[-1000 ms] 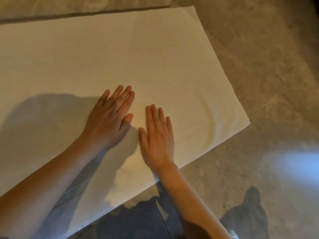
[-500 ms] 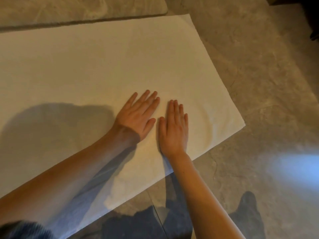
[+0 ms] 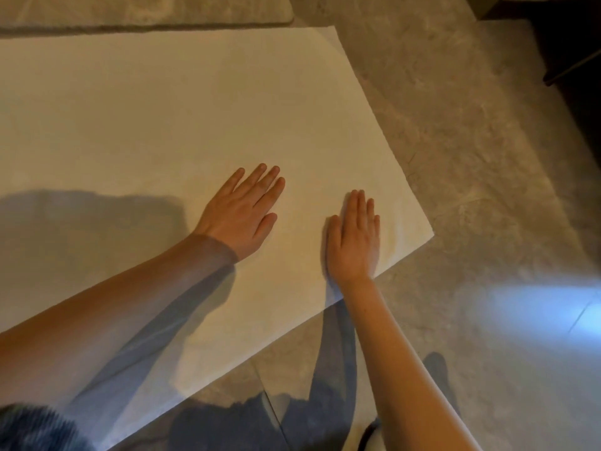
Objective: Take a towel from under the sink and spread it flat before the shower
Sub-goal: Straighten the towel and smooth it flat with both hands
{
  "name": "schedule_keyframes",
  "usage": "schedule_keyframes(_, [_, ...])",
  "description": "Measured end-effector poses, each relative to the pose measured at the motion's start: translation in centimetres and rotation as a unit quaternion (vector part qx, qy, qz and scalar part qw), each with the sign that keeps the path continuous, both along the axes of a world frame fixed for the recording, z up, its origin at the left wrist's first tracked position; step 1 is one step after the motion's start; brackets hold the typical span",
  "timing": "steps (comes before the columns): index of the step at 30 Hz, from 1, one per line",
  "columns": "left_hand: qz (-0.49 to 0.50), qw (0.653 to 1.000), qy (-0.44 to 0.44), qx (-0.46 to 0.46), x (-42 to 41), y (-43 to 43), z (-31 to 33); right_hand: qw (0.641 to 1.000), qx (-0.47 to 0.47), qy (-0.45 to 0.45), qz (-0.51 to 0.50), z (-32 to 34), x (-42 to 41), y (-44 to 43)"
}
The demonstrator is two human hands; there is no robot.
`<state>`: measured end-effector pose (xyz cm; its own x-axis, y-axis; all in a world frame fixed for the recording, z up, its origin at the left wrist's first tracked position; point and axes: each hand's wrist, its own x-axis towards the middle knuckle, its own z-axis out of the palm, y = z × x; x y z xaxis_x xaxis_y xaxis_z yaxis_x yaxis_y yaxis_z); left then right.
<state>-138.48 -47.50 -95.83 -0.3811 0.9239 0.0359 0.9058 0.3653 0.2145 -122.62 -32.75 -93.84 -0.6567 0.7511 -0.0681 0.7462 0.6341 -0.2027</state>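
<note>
A large white towel (image 3: 182,102) lies spread flat on the grey stone floor and fills most of the view. My left hand (image 3: 242,209) rests palm down on it, fingers together and pointing up and to the right. My right hand (image 3: 354,239) presses flat on the towel near its right front corner, a hand's width from the left hand. Neither hand grips the cloth. The towel's left part runs out of the picture.
A raised grey stone step (image 3: 146,11) runs along the towel's far edge. Bare grey floor (image 3: 471,157) lies to the right, with a dark piece of furniture (image 3: 569,43) at the top right corner. A bright light patch falls on the floor at right.
Both hands have slid to the right across the towel, and the right hand has drawn away from the left toward the right front corner.
</note>
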Motion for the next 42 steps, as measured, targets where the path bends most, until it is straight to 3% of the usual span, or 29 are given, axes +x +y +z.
schedule_keyframes(4, [-0.017,1.000,0.003,0.024,-2.1,2.8,0.5,0.996,-0.028,0.021,0.078,-0.6,-5.9,-2.9])
schedule_keyframes(8, [-0.020,1.000,0.012,0.002,-3.1,2.9,-0.3,0.994,-0.019,0.002,0.103,-1.4,-4.1,-0.6])
schedule_keyframes(15, [-0.016,1.000,0.011,0.001,-3.2,2.9,-0.5,0.996,-0.001,-0.045,-0.071,-0.5,2.8,6.6])
schedule_keyframes(21, [-0.014,1.000,0.006,0.010,-3.2,2.9,-0.8,0.997,-0.001,0.000,0.072,-0.8,-6.0,1.0])
schedule_keyframes(25, [-0.012,1.000,0.005,0.015,-3.4,2.6,-1.0,0.993,-0.014,0.003,0.120,-1.4,-7.2,0.6])
schedule_keyframes(32, [-0.008,1.000,0.018,0.004,-3.3,2.7,-0.9,0.997,-0.007,-0.019,-0.079,-0.8,2.0,10.2])
schedule_keyframes(35, [-0.014,1.000,0.006,0.005,-3.2,2.8,-0.7,0.994,0.007,-0.036,-0.104,-0.1,2.9,10.9])
schedule_keyframes(39, [0.020,0.999,0.023,0.030,-5.1,2.9,0.5,0.999,0.047,-0.003,0.021,0.7,-3.4,7.1])
schedule_keyframes(42, [0.062,0.998,0.011,0.014,-7.0,2.9,0.5,0.988,0.011,0.029,0.150,0.4,-9.6,1.8])
